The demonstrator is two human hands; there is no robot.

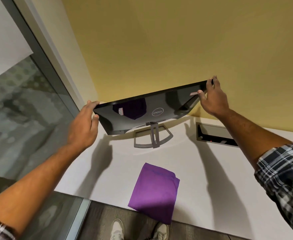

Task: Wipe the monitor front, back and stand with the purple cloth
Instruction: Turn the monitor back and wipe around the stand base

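Observation:
A black monitor [168, 103] stands on the white desk [211, 170] near the yellow wall, its glossy back with the logo turned toward me. Its grey open-frame stand [153, 135] rests on the desk below it. My left hand [83, 125] grips the monitor's left edge, thumb on the back panel. My right hand [213, 97] grips the upper right corner, fingers over the top edge. The folded purple cloth [155, 191] lies flat on the desk in front of the stand, overhanging the near edge; neither hand touches it. Its reflection shows in the monitor's back.
A recessed grey cable box [215, 135] is set into the desk right of the stand. A glass partition with a grey frame [38, 63] runs along the left. My shoes [118, 229] stand on the wood-look floor below the desk's near edge.

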